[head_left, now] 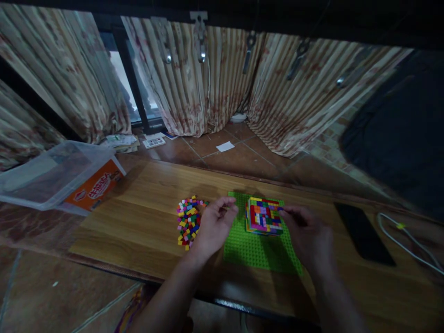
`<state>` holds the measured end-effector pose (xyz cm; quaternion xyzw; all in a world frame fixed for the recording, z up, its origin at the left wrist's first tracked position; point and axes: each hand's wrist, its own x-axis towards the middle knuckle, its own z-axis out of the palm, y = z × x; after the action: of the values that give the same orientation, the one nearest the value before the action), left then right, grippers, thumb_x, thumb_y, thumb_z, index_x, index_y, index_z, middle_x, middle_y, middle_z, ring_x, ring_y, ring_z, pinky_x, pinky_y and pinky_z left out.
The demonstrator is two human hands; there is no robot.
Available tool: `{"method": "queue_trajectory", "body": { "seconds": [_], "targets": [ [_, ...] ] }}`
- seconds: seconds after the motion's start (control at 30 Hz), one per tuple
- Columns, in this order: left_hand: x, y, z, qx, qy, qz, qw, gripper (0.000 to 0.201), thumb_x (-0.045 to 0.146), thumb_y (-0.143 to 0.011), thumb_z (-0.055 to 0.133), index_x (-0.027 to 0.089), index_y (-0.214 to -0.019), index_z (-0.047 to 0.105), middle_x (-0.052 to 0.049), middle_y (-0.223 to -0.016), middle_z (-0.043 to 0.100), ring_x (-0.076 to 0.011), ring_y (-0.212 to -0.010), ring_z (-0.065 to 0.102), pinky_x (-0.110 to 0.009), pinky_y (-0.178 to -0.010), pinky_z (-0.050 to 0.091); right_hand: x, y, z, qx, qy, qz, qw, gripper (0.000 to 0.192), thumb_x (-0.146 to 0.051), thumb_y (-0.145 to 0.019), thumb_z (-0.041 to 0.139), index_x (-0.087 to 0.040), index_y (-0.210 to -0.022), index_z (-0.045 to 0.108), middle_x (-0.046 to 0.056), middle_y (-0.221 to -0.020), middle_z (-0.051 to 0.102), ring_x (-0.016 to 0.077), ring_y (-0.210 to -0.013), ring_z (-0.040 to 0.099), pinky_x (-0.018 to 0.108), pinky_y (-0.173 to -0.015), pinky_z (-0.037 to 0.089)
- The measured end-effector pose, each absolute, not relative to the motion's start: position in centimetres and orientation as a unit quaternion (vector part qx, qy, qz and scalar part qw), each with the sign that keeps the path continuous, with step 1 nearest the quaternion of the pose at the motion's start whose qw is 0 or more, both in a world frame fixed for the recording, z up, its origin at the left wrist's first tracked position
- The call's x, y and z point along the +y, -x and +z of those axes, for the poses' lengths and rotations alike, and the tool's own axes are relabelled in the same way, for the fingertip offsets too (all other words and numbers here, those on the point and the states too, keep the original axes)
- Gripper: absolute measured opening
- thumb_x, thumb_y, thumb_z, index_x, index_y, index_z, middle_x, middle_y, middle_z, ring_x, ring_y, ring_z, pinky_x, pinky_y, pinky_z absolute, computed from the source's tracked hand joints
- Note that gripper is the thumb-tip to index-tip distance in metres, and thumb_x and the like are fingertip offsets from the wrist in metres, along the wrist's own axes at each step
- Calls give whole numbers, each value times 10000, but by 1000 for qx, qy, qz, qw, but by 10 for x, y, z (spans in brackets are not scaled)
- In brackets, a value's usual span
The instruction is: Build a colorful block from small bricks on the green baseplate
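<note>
Spanning a tiled floor before striped curtains [194, 88], the wooden table [145, 222] carries a green baseplate [256, 252], hand grips indiscernible.

Low wooden table [145, 217] carries a green baseplate [256, 252], a loose pile of small coloured bricks [189, 221] left of it, a clear plastic box [52, 178] far left, a dark phone [364, 233] and white cable [405, 243] right
</note>
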<state>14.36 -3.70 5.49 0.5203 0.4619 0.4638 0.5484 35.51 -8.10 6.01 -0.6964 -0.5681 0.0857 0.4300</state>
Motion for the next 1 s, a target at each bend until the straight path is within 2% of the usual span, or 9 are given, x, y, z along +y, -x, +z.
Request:
{"method": "queue_trajectory", "body": {
  "seconds": [0.2,0.37,0.73,1.0],
  "targets": [
    [-47,-155,54,478,-600,397,503,310,304,-826,595,173,-1104,637,-45,-1000,650,-94,-641,529,-224,-583,434,-76,-353,52,-599,695,88,389,259,-425,-865,573,-200,-855,701,53,-856,693,188,-736,631,315,-677,484],
    [-50,-158,55,484,-619,378,489,294,322,-831,600,182,-1086,642,-48,-985,674,-112,-661,566,-236,-589,452,-72,-348,48,-614,673,84,403,265,-404,-885,548,-201,-878,717,70,-900,698,201,-800,650,328,-713,505],
    [-56,-164,48,462,-665,361,462,328,334,-865,573,194,-1159,620,-54,-1074,690,-140,-761,621,-261,-660,487,-71,-346,46,-599,670,65,433,220,-370,-848,589,-205,-789,723,46,-821,694,178,-719,636,291,-625,491],
    [-57,-167,46,465,-670,363,450,324,342,-857,590,193,-1143,629,-64,-1098,691,-143,-770,639,-265,-673,514,-74,-344,49,-619,657,46,428,220,-336,-867,553,-210,-816,727,43,-828,689,166,-712,643,283,-637,501]
  ]
}}
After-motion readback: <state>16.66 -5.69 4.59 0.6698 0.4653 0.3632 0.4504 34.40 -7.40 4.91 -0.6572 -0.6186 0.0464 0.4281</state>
